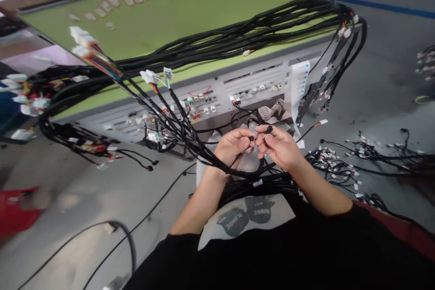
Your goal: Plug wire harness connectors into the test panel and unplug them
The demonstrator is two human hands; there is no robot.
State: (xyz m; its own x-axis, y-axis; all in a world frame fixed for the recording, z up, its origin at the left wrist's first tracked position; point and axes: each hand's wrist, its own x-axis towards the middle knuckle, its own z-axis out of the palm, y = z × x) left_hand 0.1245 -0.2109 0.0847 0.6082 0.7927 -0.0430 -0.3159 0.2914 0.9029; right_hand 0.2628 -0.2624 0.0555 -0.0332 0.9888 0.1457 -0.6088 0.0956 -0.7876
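Close together in front of my chest, both hands are closed in a pinch. My left hand (234, 145) grips a small black connector (251, 138) between thumb and fingers, with a thin wire at it. Between the fingertips of my right hand (277, 145) is another small black connector (268, 130). A bundle of black sleeved cables (200, 149) curves under my hands and over my left wrist. Its far end carries white plugs (81, 38) with coloured wires, tilted up at the upper left.
Long black cable harnesses (231, 41) lie across the green board (204, 4). Below the board is a grey panel (220, 86) with small sockets. A paper strip (299, 90) hangs at its right. More harnesses with white connectors (329, 161) lie at the right; a loose cable (159, 197) crosses the floor.
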